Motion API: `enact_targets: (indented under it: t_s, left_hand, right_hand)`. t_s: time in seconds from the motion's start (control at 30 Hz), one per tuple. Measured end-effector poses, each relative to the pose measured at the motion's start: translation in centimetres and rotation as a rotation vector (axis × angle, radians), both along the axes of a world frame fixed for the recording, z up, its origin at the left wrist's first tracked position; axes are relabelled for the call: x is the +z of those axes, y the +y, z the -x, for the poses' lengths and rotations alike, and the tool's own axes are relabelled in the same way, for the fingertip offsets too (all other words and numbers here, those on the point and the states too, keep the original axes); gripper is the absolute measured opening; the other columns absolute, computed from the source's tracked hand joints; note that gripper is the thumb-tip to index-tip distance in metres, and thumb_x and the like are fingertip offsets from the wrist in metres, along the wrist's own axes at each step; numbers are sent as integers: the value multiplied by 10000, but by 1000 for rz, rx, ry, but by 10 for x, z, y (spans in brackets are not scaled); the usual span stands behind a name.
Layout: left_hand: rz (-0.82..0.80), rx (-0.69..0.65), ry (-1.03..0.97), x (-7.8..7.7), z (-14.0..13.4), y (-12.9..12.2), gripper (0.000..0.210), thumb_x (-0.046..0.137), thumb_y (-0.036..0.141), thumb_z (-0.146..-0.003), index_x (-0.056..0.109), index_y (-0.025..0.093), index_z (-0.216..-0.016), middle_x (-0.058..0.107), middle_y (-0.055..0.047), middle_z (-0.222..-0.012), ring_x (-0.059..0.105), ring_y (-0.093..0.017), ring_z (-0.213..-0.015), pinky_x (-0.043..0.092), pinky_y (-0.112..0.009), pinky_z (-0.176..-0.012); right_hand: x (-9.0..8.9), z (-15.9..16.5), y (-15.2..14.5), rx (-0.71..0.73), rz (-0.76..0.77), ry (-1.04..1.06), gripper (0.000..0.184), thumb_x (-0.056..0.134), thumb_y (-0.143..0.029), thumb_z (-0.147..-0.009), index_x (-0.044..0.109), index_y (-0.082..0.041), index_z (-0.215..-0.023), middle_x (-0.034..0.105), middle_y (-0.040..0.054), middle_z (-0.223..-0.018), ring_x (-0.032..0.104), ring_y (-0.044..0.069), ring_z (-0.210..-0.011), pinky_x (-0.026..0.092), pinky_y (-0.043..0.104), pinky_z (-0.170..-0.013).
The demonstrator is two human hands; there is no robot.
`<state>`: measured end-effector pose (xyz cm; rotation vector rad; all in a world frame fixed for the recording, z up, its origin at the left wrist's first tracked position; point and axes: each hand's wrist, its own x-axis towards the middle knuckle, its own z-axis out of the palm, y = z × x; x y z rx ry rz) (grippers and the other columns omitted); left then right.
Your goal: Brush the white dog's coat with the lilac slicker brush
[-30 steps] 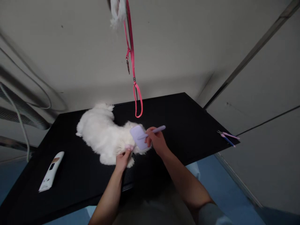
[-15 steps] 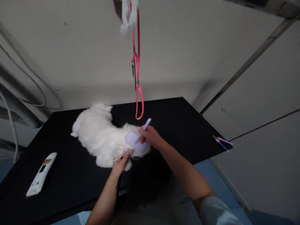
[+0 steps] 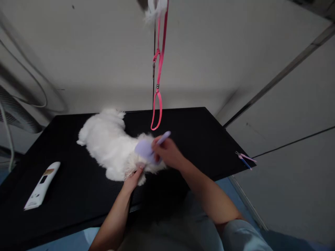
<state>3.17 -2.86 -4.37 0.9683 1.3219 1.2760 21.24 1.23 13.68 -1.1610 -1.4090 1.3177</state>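
Behind everything, the wall point(image 3: 99, 59): pale grey, rising past the bench's far edge.
Bench point(image 3: 188, 129): black-topped, its near edge running just in front of my body.
White dog point(image 3: 104, 143): on the left half of the bench, curving from its rump by the far edge to its head near the middle of the near edge, between my two hands.
Ribbed hose point(image 3: 19, 108): grey, hanging beyond the left edge.
Pink lead point(image 3: 161, 64): dangling from above, its loop hanging to the right of the dog's body, seen against the far part of the bench top.
White trimmer point(image 3: 43, 184): lying near the left edge, well apart from the dog.
Purple brush point(image 3: 143, 149): held over the fur at the dog's head, its broad back facing up and its handle slanting up to the right; blur hides whether the bristles touch.
Right hand point(image 3: 167, 151): my fingers are closed around the brush's handle.
Left hand point(image 3: 133, 179): I grasp the dog at the side of its head, thumb on a pinkish patch, the other fingers mostly hidden.
Pliers-like clippers point(image 3: 245, 163): by the right corner, pink and blue handles spread.
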Motion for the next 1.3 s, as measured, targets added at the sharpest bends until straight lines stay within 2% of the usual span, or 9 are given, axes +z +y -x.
enact_targets:
  t_s: [0.2,0.37,0.47,0.6,0.73,0.87,1.03,1.2,1.3]
  left_hand:
    - [35,110,-336,-11,0,6,454,774,382,-633,688,170,-1025,675,-93,-1168,551,-272,-1202,354,-422,-1092]
    - [5,123,-444,-6,-4,10,539,785,382,-621,647,171,-1097,650,-92,-1214,543,-268,-1212,377,-410,-1076]
    - [17,108,-408,-1,-3,11,580,784,432,-615,636,141,-1095,652,-123,-1201,567,-276,-1179,410,-411,-1044]
    - [-16,55,-188,6,3,6,505,757,433,-651,662,160,-1065,657,-112,-1188,538,-277,-1208,375,-422,-1065]
    - [-152,-125,120,9,12,-4,354,814,389,-568,732,189,-849,688,-107,-1058,549,-296,-1166,328,-401,-1091]
    - [-283,-109,44,0,14,-7,481,740,636,-545,709,183,-702,662,-120,-1006,565,-293,-1083,415,-380,-996]
    - [44,182,-298,4,3,8,416,639,573,-725,637,172,-836,677,-49,-853,636,-194,-816,522,-307,-744]
    - [293,80,-404,27,1,21,164,668,238,-721,637,128,-839,685,-38,-702,660,-184,-681,540,-273,-651]
    - [367,-11,-423,34,4,22,130,626,197,-762,645,120,-865,693,-54,-705,641,-156,-581,519,-231,-521]
  right_hand:
    - [-9,-2,-6,-302,-62,115,203,552,-397,-812,534,-197,-778,532,-69,-432,537,105,-441,414,210,-498]
    - [-3,0,-15,-122,-9,109,214,599,-390,-769,541,-185,-751,541,-58,-429,511,101,-409,391,211,-470]
    - [-6,-2,-16,-372,-101,176,209,580,-393,-788,535,-190,-802,528,-73,-432,514,101,-424,392,208,-476]
    - [-21,-10,-16,-166,14,189,228,625,-395,-749,544,-183,-769,538,-65,-424,489,99,-404,371,214,-460]
    - [-40,-20,-22,-562,-43,385,215,602,-397,-764,534,-194,-791,497,-90,-407,490,94,-427,383,210,-492]
    - [-62,-23,-41,-342,166,471,287,679,-422,-696,545,-185,-783,507,-77,-417,501,106,-423,399,231,-494]
    - [-77,-27,-60,-690,101,621,297,639,-474,-725,530,-205,-788,411,-109,-398,448,89,-412,423,236,-522]
    - [-95,-9,-72,-469,144,556,320,716,-466,-661,551,-217,-776,516,-54,-454,536,147,-463,473,305,-544]
    - [-107,-30,-74,-645,134,570,327,687,-478,-681,520,-223,-801,491,-80,-476,504,118,-454,463,281,-544]
